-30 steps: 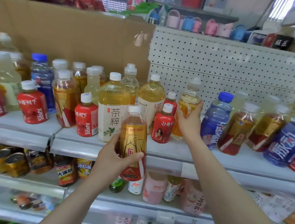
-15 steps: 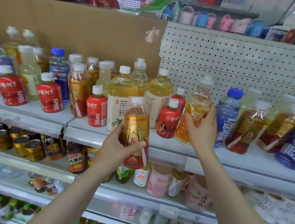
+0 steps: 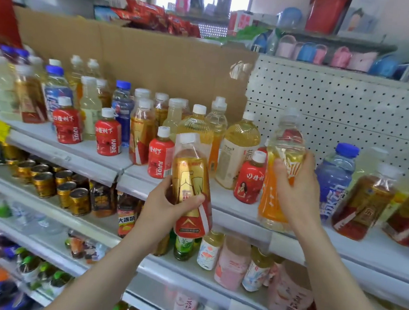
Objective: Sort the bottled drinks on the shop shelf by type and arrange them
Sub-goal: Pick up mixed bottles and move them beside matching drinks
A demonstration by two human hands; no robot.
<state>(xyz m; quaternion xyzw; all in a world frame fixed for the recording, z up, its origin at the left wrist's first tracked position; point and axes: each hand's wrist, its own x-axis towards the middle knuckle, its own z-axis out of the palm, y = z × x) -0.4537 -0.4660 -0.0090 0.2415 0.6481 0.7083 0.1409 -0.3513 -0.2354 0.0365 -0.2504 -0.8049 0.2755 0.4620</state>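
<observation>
1. The left hand point(image 3: 167, 207) has its grip clenched round a gold bottle point(image 3: 191, 190) with a red base, held upright in the air just in front of the shelf point(image 3: 240, 221) edge and not resting on it.
2. The right hand point(image 3: 296, 186) is wrapped round the middle of an orange bottle point(image 3: 280, 175) with a clear top. It stands at the front of the shelf, between a small red bottle point(image 3: 249, 180) and a blue bottle point(image 3: 335, 179). Whether its base is lifted or touching cannot be told.
3. The step in hand looks like pairing each held bottle with its own kind. Matching gold bottles point(image 3: 366, 204) stand at the far right of the shelf and more at the left point(image 3: 140, 130), so either group could take the left hand's bottle.
4. To do it well, the person should clear a gap first, then set the bottle down base first and label forward.
5. The front row is packed close; the small red bottles point(image 3: 160, 152) stand near the edge and could topple if nudged by a wrist or a passing bottle.
6. Carrying one bottle at a time across the row, above the caps, would be safer than crossing both arms.
7. The grip low on the gold bottle leaves its top free to swing, so a slow move is wise.
</observation>
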